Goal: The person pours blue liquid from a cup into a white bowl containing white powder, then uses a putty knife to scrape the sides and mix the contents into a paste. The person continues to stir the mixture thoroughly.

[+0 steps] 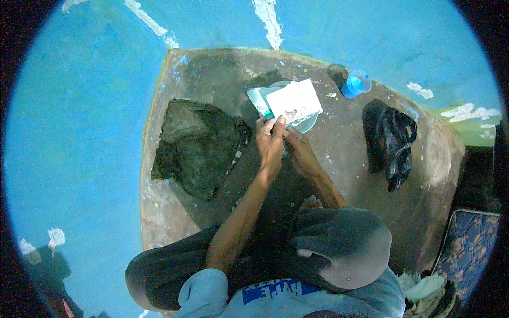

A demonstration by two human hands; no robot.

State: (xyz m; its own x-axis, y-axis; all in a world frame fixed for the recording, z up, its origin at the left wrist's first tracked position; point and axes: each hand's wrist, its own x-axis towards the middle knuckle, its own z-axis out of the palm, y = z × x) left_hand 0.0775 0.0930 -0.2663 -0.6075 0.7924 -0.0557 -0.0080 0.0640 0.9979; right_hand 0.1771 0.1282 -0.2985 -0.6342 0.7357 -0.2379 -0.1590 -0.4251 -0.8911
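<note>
A flat white rectangular packet [295, 100] is held out in front of me, its lower edge grey and crumpled. My left hand [271, 144] pinches that near edge, thumb on top. My right hand [300, 152] is closed at the same lower edge, its fingertips partly hidden. Beneath the packet, and mostly covered by it, lies a round, pale see-through plate or lid [308, 125]. A whitish-green plastic piece [257, 99] sticks out on the packet's left side; I cannot tell whether it is joined to it.
A dark, crumpled cloth [199, 143] lies on the grey floor [339, 143] to my left. At the far right stands a blue see-through cup [356, 85], with a black plastic bag [400, 146] nearer. Blue walls [79, 148] with white patches border the floor. A patterned mat [469, 249] is at lower right.
</note>
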